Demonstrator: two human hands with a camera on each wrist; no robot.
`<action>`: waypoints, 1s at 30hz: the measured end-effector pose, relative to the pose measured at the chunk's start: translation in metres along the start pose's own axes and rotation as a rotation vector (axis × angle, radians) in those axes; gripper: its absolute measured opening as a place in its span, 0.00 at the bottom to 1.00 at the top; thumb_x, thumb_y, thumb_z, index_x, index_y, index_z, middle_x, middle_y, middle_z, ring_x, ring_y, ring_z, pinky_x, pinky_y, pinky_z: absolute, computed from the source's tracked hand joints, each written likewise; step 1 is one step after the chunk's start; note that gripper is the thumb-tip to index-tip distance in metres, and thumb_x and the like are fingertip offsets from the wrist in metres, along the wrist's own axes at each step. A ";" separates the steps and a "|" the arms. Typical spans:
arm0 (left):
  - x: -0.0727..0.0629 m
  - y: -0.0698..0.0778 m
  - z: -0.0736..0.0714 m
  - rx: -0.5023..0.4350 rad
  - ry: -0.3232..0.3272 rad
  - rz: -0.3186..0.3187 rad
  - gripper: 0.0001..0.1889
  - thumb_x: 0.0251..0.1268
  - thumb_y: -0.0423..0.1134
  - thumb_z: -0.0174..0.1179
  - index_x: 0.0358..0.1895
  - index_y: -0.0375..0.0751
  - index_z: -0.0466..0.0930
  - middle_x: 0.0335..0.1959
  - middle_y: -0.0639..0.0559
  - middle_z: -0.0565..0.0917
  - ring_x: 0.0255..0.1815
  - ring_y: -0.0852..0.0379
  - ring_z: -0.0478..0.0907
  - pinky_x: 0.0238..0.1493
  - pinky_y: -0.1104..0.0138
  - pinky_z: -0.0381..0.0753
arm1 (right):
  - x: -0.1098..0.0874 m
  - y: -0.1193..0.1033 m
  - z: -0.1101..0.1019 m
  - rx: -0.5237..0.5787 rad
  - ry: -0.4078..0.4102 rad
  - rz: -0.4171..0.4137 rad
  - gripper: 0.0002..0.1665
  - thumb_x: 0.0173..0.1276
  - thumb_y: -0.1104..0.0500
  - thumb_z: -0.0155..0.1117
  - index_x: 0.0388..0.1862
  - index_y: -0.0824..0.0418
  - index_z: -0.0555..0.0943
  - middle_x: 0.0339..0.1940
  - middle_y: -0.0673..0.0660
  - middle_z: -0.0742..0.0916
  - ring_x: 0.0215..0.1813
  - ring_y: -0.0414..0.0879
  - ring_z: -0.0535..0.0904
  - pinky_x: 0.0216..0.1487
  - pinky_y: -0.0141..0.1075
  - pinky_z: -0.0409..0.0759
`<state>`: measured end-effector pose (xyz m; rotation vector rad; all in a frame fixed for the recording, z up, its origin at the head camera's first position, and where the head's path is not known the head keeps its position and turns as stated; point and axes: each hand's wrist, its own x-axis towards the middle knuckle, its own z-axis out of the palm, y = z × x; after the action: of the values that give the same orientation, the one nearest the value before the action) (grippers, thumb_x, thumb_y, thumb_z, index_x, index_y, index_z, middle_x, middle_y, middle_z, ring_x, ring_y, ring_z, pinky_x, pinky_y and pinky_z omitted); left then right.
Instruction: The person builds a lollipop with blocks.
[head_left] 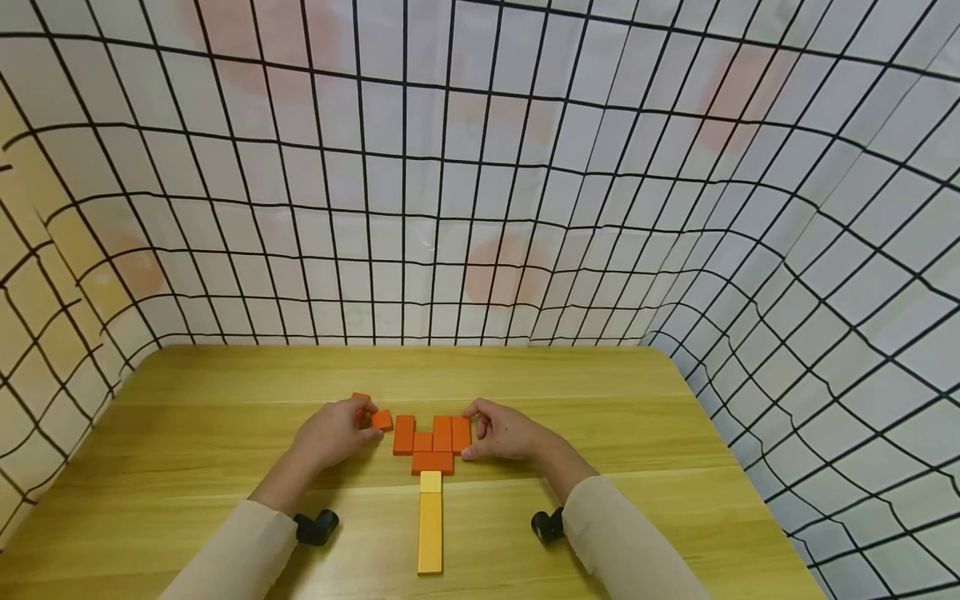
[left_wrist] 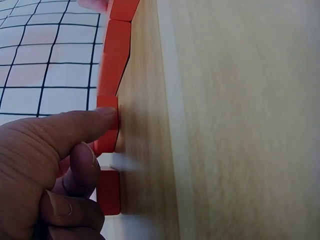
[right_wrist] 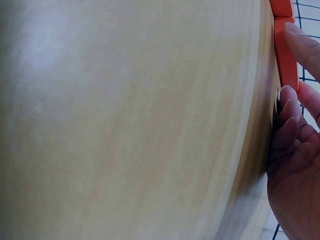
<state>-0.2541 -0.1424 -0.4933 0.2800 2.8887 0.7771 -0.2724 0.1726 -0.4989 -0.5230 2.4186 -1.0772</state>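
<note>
My left hand (head_left: 335,432) pinches a small square orange block (head_left: 383,420) between thumb and fingers, just left of a group of flat orange blocks. Another orange block (head_left: 361,396) lies behind those fingers, partly hidden; in the left wrist view it appears as a separate block (left_wrist: 109,194) below the pinched one. At the group's right end, my right hand (head_left: 512,432) grips an upright rectangular orange block (head_left: 461,435), thumb at its near end and index finger at its far end. This block (right_wrist: 286,57) stands against its neighbour (head_left: 442,433).
The group also holds a left upright block (head_left: 404,435), a small middle block (head_left: 423,442) and a crosswise block (head_left: 432,462). Below run a pale yellow square (head_left: 431,482) and a long yellow-orange block (head_left: 430,533). A black wire grid (head_left: 405,217) surrounds the wooden table (head_left: 600,392).
</note>
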 end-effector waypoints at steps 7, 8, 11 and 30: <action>-0.002 0.000 -0.001 -0.011 0.000 -0.003 0.19 0.64 0.49 0.71 0.53 0.42 0.84 0.35 0.52 0.85 0.32 0.55 0.73 0.33 0.62 0.72 | 0.000 0.000 0.000 0.005 -0.005 0.000 0.34 0.61 0.51 0.79 0.62 0.52 0.74 0.37 0.52 0.77 0.34 0.43 0.71 0.39 0.35 0.72; -0.002 0.000 -0.002 -0.014 -0.001 -0.005 0.20 0.64 0.49 0.70 0.53 0.41 0.84 0.35 0.52 0.85 0.32 0.55 0.73 0.33 0.62 0.72 | 0.000 0.000 0.000 0.005 -0.005 0.001 0.34 0.61 0.50 0.79 0.62 0.51 0.74 0.37 0.52 0.77 0.34 0.43 0.71 0.39 0.35 0.72; -0.001 0.000 -0.001 -0.017 0.002 -0.010 0.21 0.64 0.49 0.70 0.55 0.40 0.84 0.36 0.53 0.86 0.32 0.55 0.73 0.33 0.63 0.72 | 0.000 0.000 0.000 0.007 -0.005 0.002 0.33 0.61 0.50 0.79 0.62 0.51 0.74 0.37 0.51 0.77 0.34 0.43 0.71 0.39 0.35 0.72; -0.001 0.008 0.002 -0.064 0.078 -0.048 0.23 0.68 0.50 0.66 0.59 0.39 0.81 0.32 0.53 0.82 0.28 0.57 0.72 0.28 0.66 0.68 | 0.001 0.002 0.000 -0.004 -0.006 -0.008 0.33 0.61 0.50 0.79 0.62 0.52 0.74 0.36 0.51 0.77 0.34 0.43 0.71 0.40 0.36 0.72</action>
<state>-0.2513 -0.1352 -0.4905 0.1771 2.9241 0.8890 -0.2735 0.1737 -0.5007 -0.5363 2.4162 -1.0727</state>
